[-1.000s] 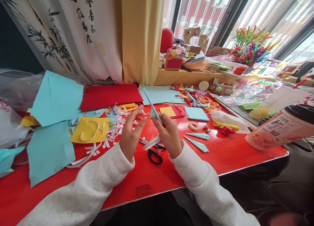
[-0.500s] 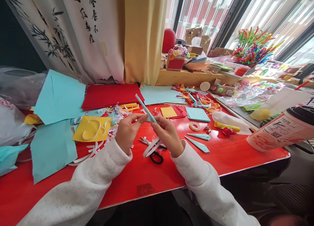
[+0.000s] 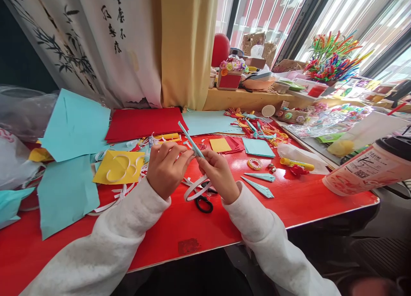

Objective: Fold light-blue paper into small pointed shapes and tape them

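A thin light-blue folded paper piece points up and to the left between my hands. My right hand pinches its lower end, and a curled white strip hangs beneath those fingers. My left hand is closed at the piece's left side, its fingertips at the paper. Black-handled scissors lie on the red table below the hands, partly hidden by the strip. To the right rest two folded blue paper points, a tape roll and a stack of blue squares.
Large blue sheets and a yellow square with white strips lie at left. Red sheets are at the back. A large cup stands tilted in view at right, near a yellow glue tube.
My left hand has turned, its back now more toward the camera and its fingers more curled. The white strip has shifted slightly left. The view has moved a little.
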### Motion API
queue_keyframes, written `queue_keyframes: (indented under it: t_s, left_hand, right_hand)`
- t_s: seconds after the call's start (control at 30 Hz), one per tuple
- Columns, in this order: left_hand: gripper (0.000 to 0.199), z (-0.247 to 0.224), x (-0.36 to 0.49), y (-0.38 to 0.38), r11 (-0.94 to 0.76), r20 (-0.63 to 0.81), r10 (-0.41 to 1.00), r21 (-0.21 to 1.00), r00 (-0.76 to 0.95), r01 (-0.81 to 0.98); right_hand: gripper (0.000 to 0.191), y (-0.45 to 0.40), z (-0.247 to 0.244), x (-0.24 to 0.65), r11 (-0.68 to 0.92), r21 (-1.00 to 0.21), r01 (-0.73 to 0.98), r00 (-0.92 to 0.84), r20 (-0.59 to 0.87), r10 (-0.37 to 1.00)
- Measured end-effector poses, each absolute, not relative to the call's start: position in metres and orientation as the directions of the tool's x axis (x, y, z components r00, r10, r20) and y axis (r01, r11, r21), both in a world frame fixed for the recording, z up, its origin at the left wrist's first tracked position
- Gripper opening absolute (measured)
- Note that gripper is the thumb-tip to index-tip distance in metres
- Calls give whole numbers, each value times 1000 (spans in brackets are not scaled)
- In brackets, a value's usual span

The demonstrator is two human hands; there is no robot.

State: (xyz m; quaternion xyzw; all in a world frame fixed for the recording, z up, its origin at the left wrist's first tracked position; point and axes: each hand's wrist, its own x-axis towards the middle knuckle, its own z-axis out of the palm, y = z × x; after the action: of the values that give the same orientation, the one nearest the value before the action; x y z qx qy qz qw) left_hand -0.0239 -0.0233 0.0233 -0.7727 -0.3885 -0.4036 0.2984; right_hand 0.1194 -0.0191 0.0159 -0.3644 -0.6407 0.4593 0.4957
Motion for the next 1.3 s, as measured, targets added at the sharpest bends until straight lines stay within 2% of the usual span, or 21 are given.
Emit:
queue_keyframes:
  t_s: [0.3, 0.47, 0.53, 0.83, 1.0, 1.07, 1.3]
  left_hand:
    - [21, 20, -27, -23, -524, 787, 405, -218, 466, 823]
    - [21, 19, -28, -23, -604, 784, 476, -37, 397, 796]
    - [21, 20, -27, -23, -614, 777, 491, -12, 394, 789]
    - [18, 20, -26, -23, -607, 779, 467, -62, 418, 793]
    - [18, 20, -25, -23, -535, 777, 413, -216, 475, 817]
    - [16, 21, -24, -22, -524, 787, 389, -239, 480, 818]
    - [14, 21, -24, -22, -526, 794, 415, -190, 445, 829]
  right_hand:
    - [20, -20, 14, 118, 324, -942, 93, -242, 294, 925]
    - [19, -20, 15, 118, 328, -942, 72, -245, 302, 921]
    - [18, -20, 14, 118, 333, -939, 83, -246, 304, 920]
    - [17, -19, 12, 118, 362, -918, 160, -234, 321, 918]
    - [17, -19, 12, 119, 360, -916, 176, -244, 314, 918]
    - [18, -19, 12, 119, 358, -917, 176, -241, 313, 919]
    - [20, -20, 13, 118, 367, -909, 198, -234, 320, 918]
